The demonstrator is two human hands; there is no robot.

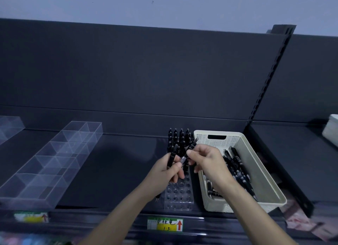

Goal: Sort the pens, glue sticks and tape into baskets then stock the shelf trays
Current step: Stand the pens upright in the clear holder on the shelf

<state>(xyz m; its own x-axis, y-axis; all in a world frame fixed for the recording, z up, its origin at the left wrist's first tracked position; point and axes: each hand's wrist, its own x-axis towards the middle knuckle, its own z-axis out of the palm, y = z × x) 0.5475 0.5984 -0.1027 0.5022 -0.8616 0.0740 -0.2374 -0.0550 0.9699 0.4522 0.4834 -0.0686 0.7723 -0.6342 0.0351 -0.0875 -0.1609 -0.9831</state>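
My left hand [167, 168] grips a small bunch of black pens [171, 159] above a clear pen rack [180, 193] with round holes. Several black pens [178, 137] stand upright in the rack's far rows. My right hand [206, 160] pinches one black pen [191, 147], tilted, just above the left hand's bunch. To the right stands a cream basket [263, 171] with several black pens [237, 173] lying in it.
A clear divided tray [54, 160] lies on the dark shelf at the left, another clear tray [9, 125] beyond it. A price label [165, 224] sits on the shelf's front edge. A shelf upright [270, 80] rises right of the basket; a white box [332, 129] stands far right.
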